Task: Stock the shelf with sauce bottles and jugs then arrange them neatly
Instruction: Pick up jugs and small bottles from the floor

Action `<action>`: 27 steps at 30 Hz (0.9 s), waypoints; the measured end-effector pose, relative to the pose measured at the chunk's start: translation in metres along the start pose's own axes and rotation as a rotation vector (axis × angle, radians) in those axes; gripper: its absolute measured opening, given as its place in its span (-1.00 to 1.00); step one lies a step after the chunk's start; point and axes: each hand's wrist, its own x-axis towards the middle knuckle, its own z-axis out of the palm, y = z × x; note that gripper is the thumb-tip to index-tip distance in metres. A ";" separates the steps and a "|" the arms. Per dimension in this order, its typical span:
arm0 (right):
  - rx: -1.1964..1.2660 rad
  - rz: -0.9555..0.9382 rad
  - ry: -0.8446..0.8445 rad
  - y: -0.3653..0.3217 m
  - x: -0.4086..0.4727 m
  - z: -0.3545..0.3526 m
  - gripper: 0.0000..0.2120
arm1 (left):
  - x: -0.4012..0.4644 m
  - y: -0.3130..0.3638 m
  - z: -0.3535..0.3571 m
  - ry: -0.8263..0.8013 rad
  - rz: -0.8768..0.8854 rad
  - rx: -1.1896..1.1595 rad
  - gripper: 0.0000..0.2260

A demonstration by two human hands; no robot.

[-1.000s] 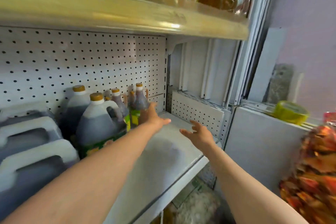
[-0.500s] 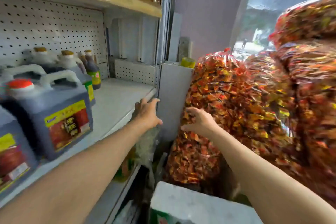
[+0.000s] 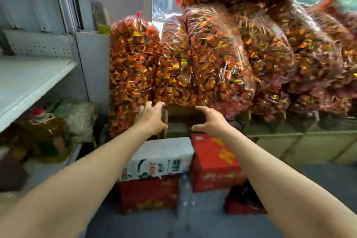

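- Head view, the hands: the left hand (image 3: 152, 117) and the right hand (image 3: 211, 121) reach forward side by side, apart from each other, fingers spread and loosely curved. Neither grips anything.
- Head view, below the hands: a white carton (image 3: 160, 157) sits on top of a red carton (image 3: 148, 194), with a second red box (image 3: 216, 162) just beside it on the right. Both hands hover above and beyond these — not touching them, as far as can be told.
- Head view, the task's things: no sauce bottle or jug is plainly in sight. The shelf (image 3: 29, 79) shows at the left edge, its visible stretch bare. Something yellowish and jug-like (image 3: 44, 133) stands on the level beneath, too blurred to name.
- Head view, the surroundings: big clear bags of red-and-gold wrapped sweets (image 3: 222, 54) are piled high behind the cartons, one bag lying across the top of the heap.
- What could go wrong: the stock is probably in one of the cartons. Dragging the white one off the stack might tip the red one under it; a heavy load of bottles could slip from bare fingers if gripped only at the top edge. Bumping the bag pile could bring the top bag sliding down.
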 end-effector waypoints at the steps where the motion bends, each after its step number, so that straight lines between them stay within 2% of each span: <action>1: 0.012 0.008 0.009 0.016 -0.013 -0.005 -0.18 | -0.006 0.015 0.010 -0.014 0.008 0.009 -0.28; 4: 0.033 0.082 0.010 0.084 -0.066 -0.030 -0.16 | -0.030 0.086 0.051 -0.069 0.059 0.029 -0.27; 15: -0.144 0.342 0.050 0.368 -0.258 -0.131 -0.10 | -0.138 0.377 0.224 -0.227 0.301 -0.004 -0.24; 20: -0.160 0.434 0.067 0.446 -0.314 -0.147 -0.12 | -0.179 0.450 0.277 -0.339 0.368 0.043 -0.26; 27: -0.114 0.584 0.101 0.522 -0.366 -0.142 -0.17 | -0.190 0.527 0.339 -0.401 0.553 0.105 -0.28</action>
